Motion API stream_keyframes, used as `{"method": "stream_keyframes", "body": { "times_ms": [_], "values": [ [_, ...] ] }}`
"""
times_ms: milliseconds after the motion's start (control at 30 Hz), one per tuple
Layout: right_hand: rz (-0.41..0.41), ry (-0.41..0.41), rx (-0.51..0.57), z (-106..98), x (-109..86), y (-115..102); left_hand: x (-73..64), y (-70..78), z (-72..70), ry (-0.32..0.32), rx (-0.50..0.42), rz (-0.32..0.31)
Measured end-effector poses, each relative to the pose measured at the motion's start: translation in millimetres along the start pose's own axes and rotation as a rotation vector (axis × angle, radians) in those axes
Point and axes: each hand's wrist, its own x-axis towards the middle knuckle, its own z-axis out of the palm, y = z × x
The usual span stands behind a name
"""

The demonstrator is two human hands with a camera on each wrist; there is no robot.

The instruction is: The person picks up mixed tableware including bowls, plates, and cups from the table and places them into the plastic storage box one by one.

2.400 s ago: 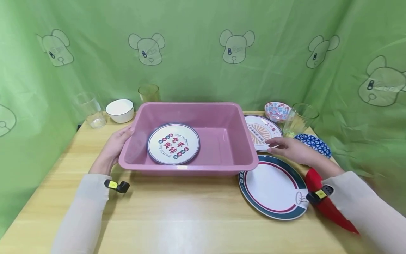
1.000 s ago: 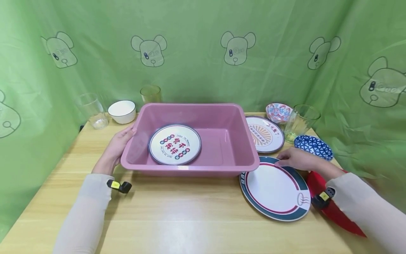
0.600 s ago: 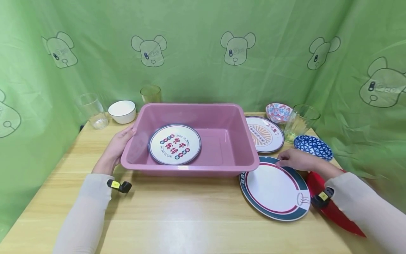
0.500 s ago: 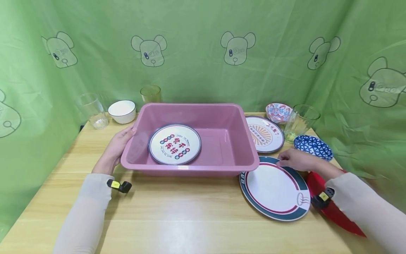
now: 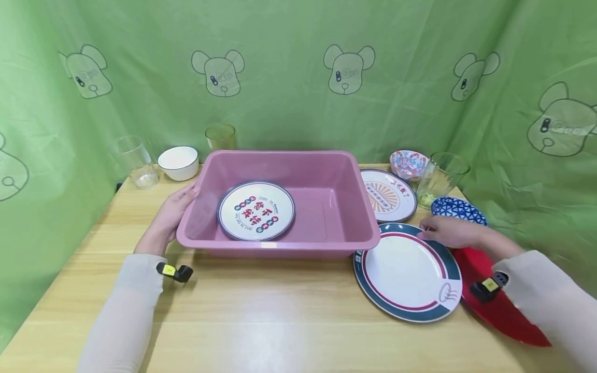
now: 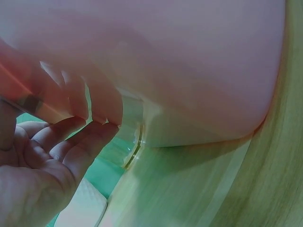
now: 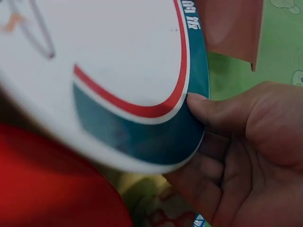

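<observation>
Green-rimmed plate (image 5: 403, 274): right side of the table (image 5: 261, 311), beside the pink tub (image 5: 317, 245)
Plate from right hand (image 5: 450, 231): leftward, nearer the person
Right hand: nearer one, pinching the far-right rim
Left hand (image 5: 171, 211): holding the tub's left rim

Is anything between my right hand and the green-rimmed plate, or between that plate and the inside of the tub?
The right hand pinches the plate, with nothing visible between them. Between plate and inside stands the wall of the tub, at its near right corner.
</observation>
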Motion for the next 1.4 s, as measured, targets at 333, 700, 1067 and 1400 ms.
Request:
{"method": "stream_keyframes", "body": {
  "times_ms": [333, 700, 1067, 1400],
  "values": [
    [-0.036, 0.086, -0.026, -18.6, -16.7, -6.5, -2.0, 2.4, 0.0, 0.000, -0.003, -0.014],
    [0.053, 0.040, 0.175, -40.0, -37.7, -14.3, -1.6, 3.7, -0.9, -0.005, -0.012, -0.009],
    [0.058, 0.077, 0.158, -58.8, -52.6, -18.4, -2.3, 3.6, 0.7, 0.001, 0.001, -0.010],
    [0.079, 0.154, 0.084, -73.7, -63.8, -23.3, -1.8, 4.3, 0.5, 0.004, 0.011, -0.012]
  ]
}}
